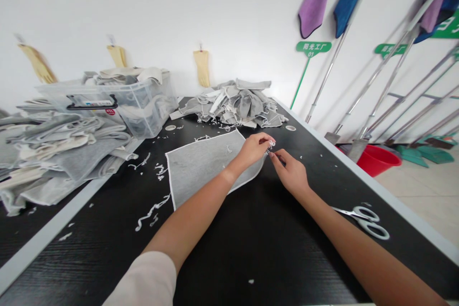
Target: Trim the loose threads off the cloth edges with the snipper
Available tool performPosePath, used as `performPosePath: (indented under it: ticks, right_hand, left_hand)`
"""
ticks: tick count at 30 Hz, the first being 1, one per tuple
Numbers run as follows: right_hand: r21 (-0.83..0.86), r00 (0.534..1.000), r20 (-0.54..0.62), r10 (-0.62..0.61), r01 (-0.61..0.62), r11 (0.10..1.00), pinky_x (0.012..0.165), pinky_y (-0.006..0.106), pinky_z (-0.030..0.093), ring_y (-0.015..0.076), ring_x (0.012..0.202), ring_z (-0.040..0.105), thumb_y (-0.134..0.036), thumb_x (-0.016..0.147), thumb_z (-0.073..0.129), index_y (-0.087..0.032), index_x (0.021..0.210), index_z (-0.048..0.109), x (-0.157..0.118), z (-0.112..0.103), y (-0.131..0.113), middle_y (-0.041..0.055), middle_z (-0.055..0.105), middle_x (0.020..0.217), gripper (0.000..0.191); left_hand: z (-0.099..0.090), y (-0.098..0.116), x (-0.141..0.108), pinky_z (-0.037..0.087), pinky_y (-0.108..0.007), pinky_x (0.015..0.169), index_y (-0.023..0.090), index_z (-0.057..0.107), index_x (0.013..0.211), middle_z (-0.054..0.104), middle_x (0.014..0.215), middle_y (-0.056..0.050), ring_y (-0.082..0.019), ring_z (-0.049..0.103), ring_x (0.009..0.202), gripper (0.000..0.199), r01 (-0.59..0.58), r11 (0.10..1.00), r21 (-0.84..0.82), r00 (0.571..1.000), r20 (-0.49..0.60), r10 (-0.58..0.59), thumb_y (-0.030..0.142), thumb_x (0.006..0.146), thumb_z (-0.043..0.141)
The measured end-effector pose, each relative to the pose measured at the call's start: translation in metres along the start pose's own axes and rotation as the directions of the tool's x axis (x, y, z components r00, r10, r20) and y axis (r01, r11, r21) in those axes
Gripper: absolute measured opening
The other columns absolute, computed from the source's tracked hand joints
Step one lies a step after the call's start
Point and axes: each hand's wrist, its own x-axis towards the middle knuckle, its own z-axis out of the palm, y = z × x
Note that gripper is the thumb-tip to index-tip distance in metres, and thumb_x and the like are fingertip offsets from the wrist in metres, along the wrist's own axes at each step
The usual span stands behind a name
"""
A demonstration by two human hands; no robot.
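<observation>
A grey cloth [204,158] with a white stitched edge lies flat on the black table [229,244]. At its far right corner my left hand [256,147] is closed in a pinch, holding the corner with a tuft of white thread [272,144] at the fingertips. Close beside it, my right hand [289,171] is also closed, thumb against fingers; a thin thing points from it toward the thread, too small to name. White-handled scissors [366,220] lie on the table beside my right forearm, their blade tips partly hidden by it.
A heap of grey cloths [240,105] sits at the table's far end. On the left are a clear plastic bin [143,110] full of cloths and another cloth pile [82,148]. Thread scraps [152,213] litter the tabletop. Mops and a red bucket [380,158] stand right.
</observation>
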Motion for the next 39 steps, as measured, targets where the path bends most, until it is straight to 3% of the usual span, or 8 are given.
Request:
performPosePath:
  ticks: [11, 21, 35, 39]
  right_hand:
    - [-0.052, 0.998, 0.012, 0.064, -0.063, 0.997, 0.062, 0.027, 0.034, 0.0213, 0.074, 0.065, -0.064, 0.101, 0.044, -0.027, 0.100, 0.071, 0.003, 0.003, 0.004, 0.0024, 0.073, 0.086, 0.046]
    - [-0.057, 0.997, -0.045, 0.071, -0.073, 0.996, 0.062, 0.027, 0.033, 0.0217, 0.076, 0.066, -0.066, 0.101, 0.043, -0.027, 0.096, 0.071, 0.002, 0.003, 0.004, 0.0031, 0.073, 0.085, 0.049]
    - [-0.083, 0.998, 0.023, 0.062, -0.060, 0.995, 0.063, 0.028, 0.035, 0.0227, 0.077, 0.067, -0.063, 0.101, 0.044, -0.027, 0.104, 0.069, 0.003, 0.005, 0.003, 0.0036, 0.075, 0.093, 0.044]
    - [-0.104, 0.998, 0.037, 0.055, -0.051, 0.993, 0.062, 0.028, 0.033, 0.0227, 0.075, 0.067, -0.062, 0.103, 0.042, -0.026, 0.107, 0.068, 0.003, 0.006, 0.003, 0.0038, 0.074, 0.087, 0.045]
  left_hand:
    - [0.002, 0.007, -0.002, 0.053, -0.026, 0.085, 0.014, 0.076, 0.095, 0.078, 0.100, -0.007, -0.015, 0.069, 0.091, 0.018, 0.016, 1.000, -0.021, 0.999, 0.039, -0.015, 0.017, 0.088, 0.060]
    - [-0.001, 0.000, 0.001, 0.052, -0.026, 0.085, 0.014, 0.076, 0.096, 0.077, 0.099, -0.006, -0.014, 0.069, 0.089, 0.018, 0.016, 1.000, -0.007, 1.000, -0.004, -0.016, 0.018, 0.089, 0.060]
    - [0.006, 0.004, -0.002, 0.053, -0.027, 0.086, 0.013, 0.076, 0.095, 0.077, 0.099, -0.008, -0.016, 0.070, 0.092, 0.017, -0.009, 0.999, -0.052, 0.998, 0.067, 0.012, 0.017, 0.087, 0.062]
    - [0.007, 0.010, -0.003, 0.053, -0.026, 0.084, 0.013, 0.076, 0.094, 0.077, 0.097, -0.007, -0.016, 0.069, 0.090, 0.017, 0.007, 0.998, -0.069, 0.993, 0.114, 0.001, 0.016, 0.086, 0.061]
